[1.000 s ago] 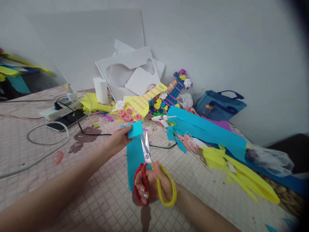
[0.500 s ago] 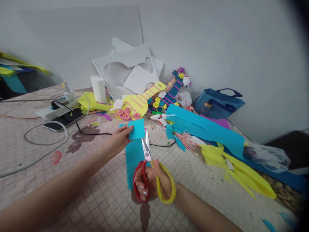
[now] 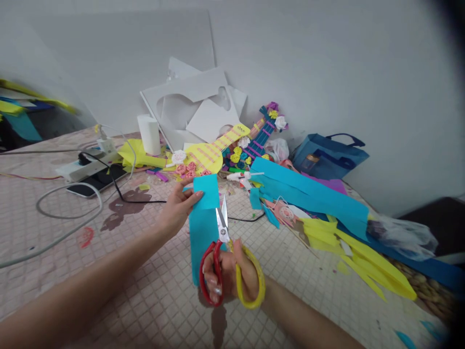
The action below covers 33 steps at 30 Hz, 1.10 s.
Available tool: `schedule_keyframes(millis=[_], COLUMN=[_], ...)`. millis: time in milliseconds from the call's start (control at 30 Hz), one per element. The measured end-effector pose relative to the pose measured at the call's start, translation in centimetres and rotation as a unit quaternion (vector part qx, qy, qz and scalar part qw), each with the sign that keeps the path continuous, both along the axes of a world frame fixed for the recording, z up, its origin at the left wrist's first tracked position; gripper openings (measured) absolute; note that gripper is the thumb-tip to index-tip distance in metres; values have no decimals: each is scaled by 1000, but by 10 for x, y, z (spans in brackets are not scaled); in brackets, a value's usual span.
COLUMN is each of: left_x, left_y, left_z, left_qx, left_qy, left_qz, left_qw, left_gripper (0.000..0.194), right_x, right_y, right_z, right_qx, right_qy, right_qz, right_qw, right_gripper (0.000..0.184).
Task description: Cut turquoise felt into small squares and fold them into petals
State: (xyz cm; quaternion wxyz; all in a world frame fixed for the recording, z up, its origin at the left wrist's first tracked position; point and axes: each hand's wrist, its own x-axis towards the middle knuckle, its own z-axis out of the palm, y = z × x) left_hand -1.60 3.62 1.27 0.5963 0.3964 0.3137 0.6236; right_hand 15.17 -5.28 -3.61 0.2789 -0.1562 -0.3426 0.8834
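My left hand (image 3: 180, 202) pinches a small square of blue paper (image 3: 207, 190) between thumb and fingers. My right hand (image 3: 228, 271) grips a pair of scissors (image 3: 223, 232), one handle red and the other yellow. Their blades stand partly apart and point up, with the tips close to the lower right corner of the square. Below both hands a longer blue paper strip (image 3: 201, 245) lies on the tiled-pattern table; its lower right part is hidden behind the scissors and my right hand.
Behind my hands lie a yellow paper guitar (image 3: 205, 157) and a glue gun (image 3: 240, 177). Blue paper (image 3: 308, 194) and yellow paper (image 3: 363, 259) spread along the right, near a blue bag (image 3: 329, 157). A power strip (image 3: 87, 167) and cables sit at left.
My left fingers have shifted on the blue square, which has risen slightly. The scissors have moved a little to the right and stay in my right hand.
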Motion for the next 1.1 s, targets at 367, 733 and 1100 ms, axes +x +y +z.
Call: schedule_keyframes(millis=[367,733,1100], left_x=[-4,-2,-3], left_y=[4,2,4], left_z=[-11,-9,-10], left_qx=[-18,-28,-19], left_qy=[26,6,7], left_qz=[-8,-53,-59], left_qw=[999,998,998], left_gripper=[17,29,30], right_x=[-1,-2,-1], right_y=[-1,-1,2], right_z=[0,1,-9], right_qx=[0,6,13], right_qy=[5,20,13], right_qz=[-6,-9,-11], right_qw=[1000,1000,1000], right_gripper=[85,78,72])
